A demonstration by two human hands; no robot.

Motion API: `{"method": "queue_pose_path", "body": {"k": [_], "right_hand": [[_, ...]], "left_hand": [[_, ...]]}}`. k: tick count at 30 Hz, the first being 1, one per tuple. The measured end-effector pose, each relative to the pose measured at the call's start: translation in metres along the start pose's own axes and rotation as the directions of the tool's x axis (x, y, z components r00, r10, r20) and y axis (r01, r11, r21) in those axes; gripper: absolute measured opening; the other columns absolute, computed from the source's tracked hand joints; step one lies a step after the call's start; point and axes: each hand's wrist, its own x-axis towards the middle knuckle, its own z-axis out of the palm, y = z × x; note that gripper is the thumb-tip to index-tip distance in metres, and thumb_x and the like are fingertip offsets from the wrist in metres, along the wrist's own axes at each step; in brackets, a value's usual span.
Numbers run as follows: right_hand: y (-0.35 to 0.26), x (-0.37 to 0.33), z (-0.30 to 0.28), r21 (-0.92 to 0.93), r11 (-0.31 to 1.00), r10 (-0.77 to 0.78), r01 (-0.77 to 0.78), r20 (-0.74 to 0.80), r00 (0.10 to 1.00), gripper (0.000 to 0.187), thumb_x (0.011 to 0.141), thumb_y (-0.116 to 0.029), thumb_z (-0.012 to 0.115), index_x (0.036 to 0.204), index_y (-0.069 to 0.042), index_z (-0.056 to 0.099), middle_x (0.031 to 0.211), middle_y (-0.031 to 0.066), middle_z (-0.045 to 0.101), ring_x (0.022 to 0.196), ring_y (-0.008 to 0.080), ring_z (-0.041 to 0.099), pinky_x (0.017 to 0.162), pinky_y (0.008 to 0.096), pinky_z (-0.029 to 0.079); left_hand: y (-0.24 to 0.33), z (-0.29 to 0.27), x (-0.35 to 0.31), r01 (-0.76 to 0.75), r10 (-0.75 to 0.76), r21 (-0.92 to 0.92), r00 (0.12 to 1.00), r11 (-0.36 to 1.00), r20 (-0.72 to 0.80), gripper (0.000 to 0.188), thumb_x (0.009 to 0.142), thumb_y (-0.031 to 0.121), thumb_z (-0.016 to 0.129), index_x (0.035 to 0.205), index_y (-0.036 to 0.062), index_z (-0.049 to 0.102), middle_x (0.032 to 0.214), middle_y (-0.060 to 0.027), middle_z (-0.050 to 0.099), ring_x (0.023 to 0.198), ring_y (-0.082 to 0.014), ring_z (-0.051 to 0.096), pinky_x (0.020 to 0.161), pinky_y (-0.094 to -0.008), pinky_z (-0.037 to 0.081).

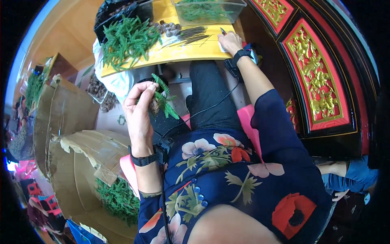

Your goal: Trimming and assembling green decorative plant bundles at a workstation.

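My left hand is raised in front of the table's near edge, thumb and fingers pinched on a green artificial fern-like sprig. A brown, cone-like piece hangs among its leaves, partly hidden by the thumb. At the right end of the yellow table, my right hand is closed with its fingers down near the surface. A small dark tip sticks out beyond its fingers, and something white lies under it; I cannot make out either.
Beside the right hand lie thin dark wires and small brownish cones. A heap of green sprigs covers the table's left end. Behind are a clear plastic bin and black bag. Cardboard boxes stand left; a carved panel right.
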Motion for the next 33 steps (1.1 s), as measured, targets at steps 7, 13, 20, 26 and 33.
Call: {"method": "queue_pose_path", "body": {"k": [7,13,20,26,33], "right_hand": [[0.004,-0.029,-0.020,0.113,0.992,-0.052,0.049,0.026,0.998,0.043,0.075,-0.032,0.064,0.099,0.003,0.065,0.094,0.0213,0.065,0.093,0.0293,0.063,0.084,0.0324,0.047],[-0.033,-0.104,-0.035,0.645,0.582,-0.577,0.494,-0.100,0.810,0.025,0.082,-0.006,0.058,0.107,0.000,0.061,0.098,0.0101,0.066,0.089,0.0138,0.061,0.081,0.0266,0.046],[-0.063,-0.170,-0.070,0.586,0.251,-0.925,0.771,-0.090,0.369,0.037,0.070,-0.002,0.062,0.106,-0.003,0.056,0.097,0.0101,0.061,0.091,0.0235,0.060,0.082,0.0301,0.047],[-0.067,-0.170,-0.074,0.482,0.177,-0.968,0.858,-0.070,0.240,0.044,0.065,-0.004,0.064,0.108,-0.005,0.054,0.098,0.0113,0.058,0.093,0.0311,0.057,0.082,0.0361,0.046],[-0.065,-0.162,-0.069,0.389,0.110,-0.981,0.914,-0.107,0.164,0.049,0.065,-0.006,0.064,0.113,-0.005,0.051,0.105,0.0127,0.056,0.102,0.0324,0.053,0.091,0.0394,0.041]], "left_hand": [[-0.002,-0.001,0.002,-0.010,0.010,-0.004,1.000,1.000,0.013,0.010,0.086,0.006,0.059,0.092,0.0010,0.065,0.089,-0.0025,0.065,0.081,-0.0073,0.057,0.076,-0.0190,0.041],[-0.005,-0.003,0.004,-0.024,0.024,-0.028,1.000,0.999,-0.017,0.008,0.084,0.007,0.062,0.087,0.0015,0.066,0.082,0.0004,0.064,0.074,-0.0043,0.055,0.069,-0.0179,0.042],[-0.001,-0.010,0.005,0.013,-0.005,-0.131,0.998,0.991,0.063,0.011,0.085,0.006,0.056,0.089,-0.0002,0.064,0.085,-0.0024,0.064,0.079,-0.0077,0.056,0.074,-0.0205,0.042],[-0.002,-0.017,0.007,0.056,-0.023,-0.203,0.987,0.978,0.161,0.013,0.085,0.009,0.053,0.089,-0.0017,0.061,0.088,-0.0053,0.062,0.085,-0.0119,0.056,0.080,-0.0239,0.041],[-0.010,-0.023,0.010,0.237,-0.150,-0.367,0.957,0.899,0.250,0.014,0.083,0.012,0.055,0.089,0.0002,0.059,0.087,-0.0045,0.059,0.084,-0.0140,0.054,0.079,-0.0261,0.042]]}}
